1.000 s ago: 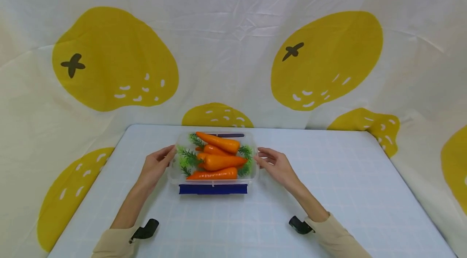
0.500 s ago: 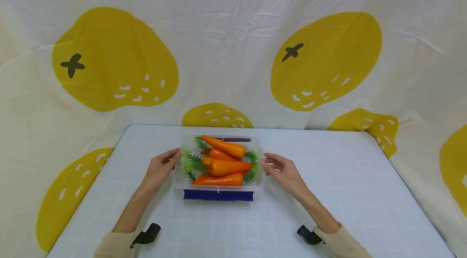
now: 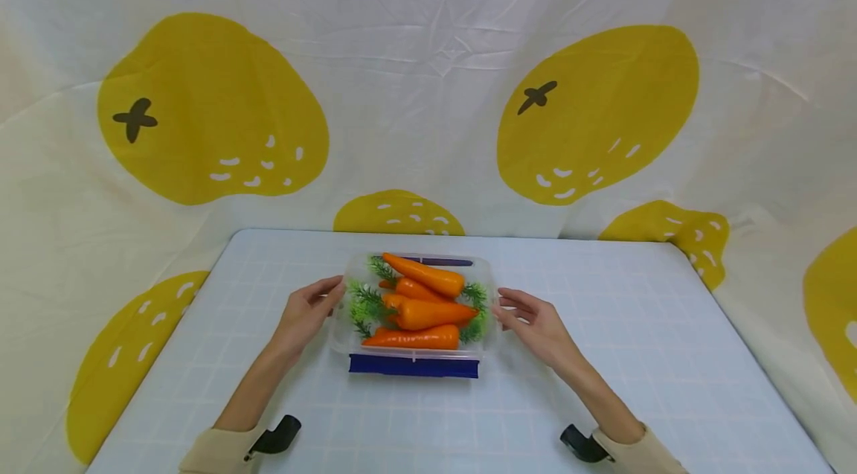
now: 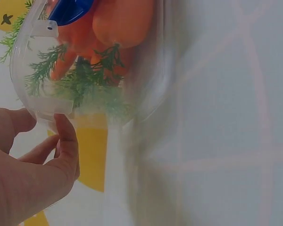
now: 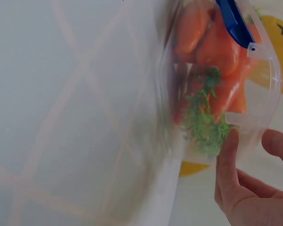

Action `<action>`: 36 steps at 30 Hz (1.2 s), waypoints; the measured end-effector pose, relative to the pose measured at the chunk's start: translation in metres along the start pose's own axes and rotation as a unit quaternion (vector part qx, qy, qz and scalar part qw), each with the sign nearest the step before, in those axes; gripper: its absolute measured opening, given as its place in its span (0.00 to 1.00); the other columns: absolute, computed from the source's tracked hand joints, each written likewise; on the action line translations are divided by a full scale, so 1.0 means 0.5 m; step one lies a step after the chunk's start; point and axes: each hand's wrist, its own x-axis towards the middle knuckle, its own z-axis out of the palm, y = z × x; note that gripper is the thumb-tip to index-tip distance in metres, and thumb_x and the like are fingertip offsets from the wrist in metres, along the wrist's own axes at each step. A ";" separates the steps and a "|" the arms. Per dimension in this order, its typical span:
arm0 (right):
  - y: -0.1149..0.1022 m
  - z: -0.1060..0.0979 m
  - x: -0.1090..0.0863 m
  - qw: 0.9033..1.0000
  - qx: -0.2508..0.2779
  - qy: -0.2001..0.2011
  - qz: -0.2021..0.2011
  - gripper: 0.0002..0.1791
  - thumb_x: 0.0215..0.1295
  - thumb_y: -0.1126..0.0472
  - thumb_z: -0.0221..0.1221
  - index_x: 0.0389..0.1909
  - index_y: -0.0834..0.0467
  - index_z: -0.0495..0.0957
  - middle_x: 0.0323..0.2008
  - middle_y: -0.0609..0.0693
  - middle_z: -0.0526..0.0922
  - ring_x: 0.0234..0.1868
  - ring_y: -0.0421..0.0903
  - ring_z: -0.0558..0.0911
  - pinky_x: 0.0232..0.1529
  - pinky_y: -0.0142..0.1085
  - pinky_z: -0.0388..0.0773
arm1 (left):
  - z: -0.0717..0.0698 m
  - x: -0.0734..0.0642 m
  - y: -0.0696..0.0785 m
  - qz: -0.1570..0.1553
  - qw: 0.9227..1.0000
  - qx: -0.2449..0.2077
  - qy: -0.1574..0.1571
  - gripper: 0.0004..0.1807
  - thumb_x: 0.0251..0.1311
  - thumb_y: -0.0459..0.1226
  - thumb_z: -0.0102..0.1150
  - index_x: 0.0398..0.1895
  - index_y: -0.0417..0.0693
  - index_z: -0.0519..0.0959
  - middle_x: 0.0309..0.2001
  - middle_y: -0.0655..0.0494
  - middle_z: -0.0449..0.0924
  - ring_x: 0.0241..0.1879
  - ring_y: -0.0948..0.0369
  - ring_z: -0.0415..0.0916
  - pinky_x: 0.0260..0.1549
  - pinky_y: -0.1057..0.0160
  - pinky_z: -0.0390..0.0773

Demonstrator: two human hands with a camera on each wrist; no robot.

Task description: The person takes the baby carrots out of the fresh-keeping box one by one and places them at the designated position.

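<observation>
A clear plastic food container (image 3: 405, 353) with blue clip flaps (image 3: 413, 365) along its long sides lies in the middle of the table. Several orange carrots (image 3: 435, 315) with green leafy tops (image 3: 364, 303) fill it. At its left end my left hand (image 3: 304, 319) grips the rim; the left wrist view has thumb and index finger on either side of that edge. My right hand (image 3: 541, 329) holds the opposite end, index finger (image 5: 228, 160) under the rim and thumb at the outer edge. The container's underside is hidden.
A pale table (image 3: 643, 355) with a faint checked cover carries the container. Behind it hangs a white curtain (image 3: 428, 102) printed with large yellow fruit. Black wrist cameras (image 3: 277, 435) sit at both beige cuffs.
Both hands have moved the container of carrots to the right and a little nearer to me. Their hold on its two ends looks the same.
</observation>
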 end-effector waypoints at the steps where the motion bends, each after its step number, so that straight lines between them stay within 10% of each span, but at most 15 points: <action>1: 0.001 -0.002 -0.001 1.000 0.002 -0.001 -0.001 0.30 0.71 0.55 0.65 0.68 0.66 0.73 0.58 0.63 0.81 0.50 0.56 0.85 0.52 0.44 0.84 | 0.001 0.000 0.000 0.000 1.000 0.001 -0.001 0.26 0.74 0.45 0.60 0.67 0.39 0.77 0.51 0.44 0.84 0.40 0.63 0.77 0.40 0.65 0.79; 12: 0.000 -0.020 0.002 0.998 -0.052 -0.013 -0.021 0.30 0.73 0.53 0.64 0.69 0.65 0.72 0.61 0.63 0.80 0.53 0.55 0.85 0.52 0.36 0.83 | 0.003 0.007 0.014 -0.005 0.999 0.017 -0.030 0.29 0.76 0.49 0.56 0.69 0.37 0.74 0.59 0.40 0.79 0.50 0.56 0.77 0.45 0.65 0.80; 22: -0.042 -0.023 0.026 0.981 -0.130 0.018 -0.145 0.27 0.68 0.60 0.69 0.64 0.65 0.76 0.60 0.60 0.80 0.57 0.58 0.80 0.59 0.53 0.77 | 0.002 0.047 0.028 0.001 0.998 0.015 -0.059 0.31 0.77 0.50 0.54 0.72 0.38 0.70 0.66 0.38 0.75 0.61 0.46 0.72 0.55 0.60 0.79; 36: -0.120 0.021 0.057 0.943 -0.185 -0.130 -0.244 0.23 0.67 0.65 0.68 0.60 0.68 0.77 0.56 0.62 0.81 0.56 0.61 0.79 0.57 0.54 0.79 | 0.000 0.068 0.030 -0.019 0.996 0.003 -0.084 0.30 0.76 0.46 0.56 0.74 0.40 0.69 0.68 0.38 0.72 0.59 0.53 0.74 0.65 0.48 0.72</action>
